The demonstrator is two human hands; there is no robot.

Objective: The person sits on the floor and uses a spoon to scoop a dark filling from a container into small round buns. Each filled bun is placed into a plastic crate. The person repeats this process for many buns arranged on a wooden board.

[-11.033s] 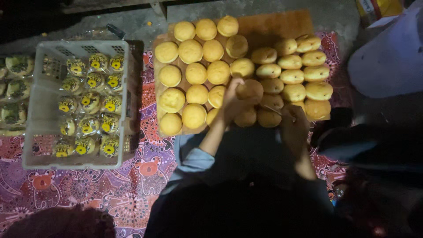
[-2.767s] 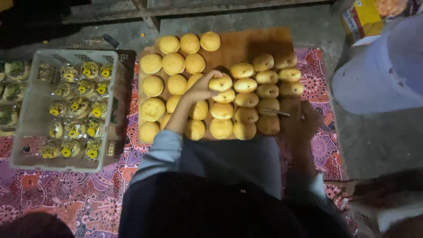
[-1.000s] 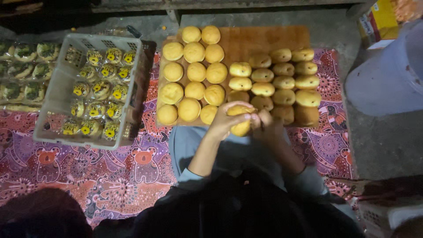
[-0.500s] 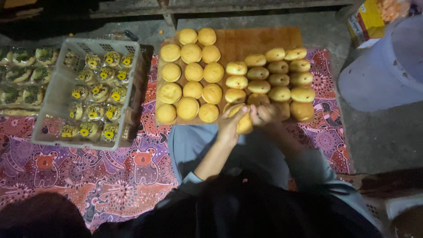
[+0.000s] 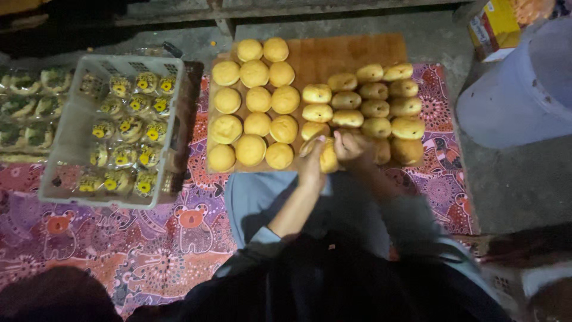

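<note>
An oblong bun (image 5: 328,158) is being held between both hands, just off the near edge of the wooden board (image 5: 351,50). The left hand (image 5: 312,156) is being curled around its side, the right hand (image 5: 353,148) closed over its top; handling seems underway, likely calling for a steady grip

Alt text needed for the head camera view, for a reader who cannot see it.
Seen from above, a seated person's left hand and right hand hold one golden bun at the near edge of a wooden board covered in rows of round and oval buns. To the left, a grey plastic crate of wrapped pastries sits on a patterned red cloth.
</note>
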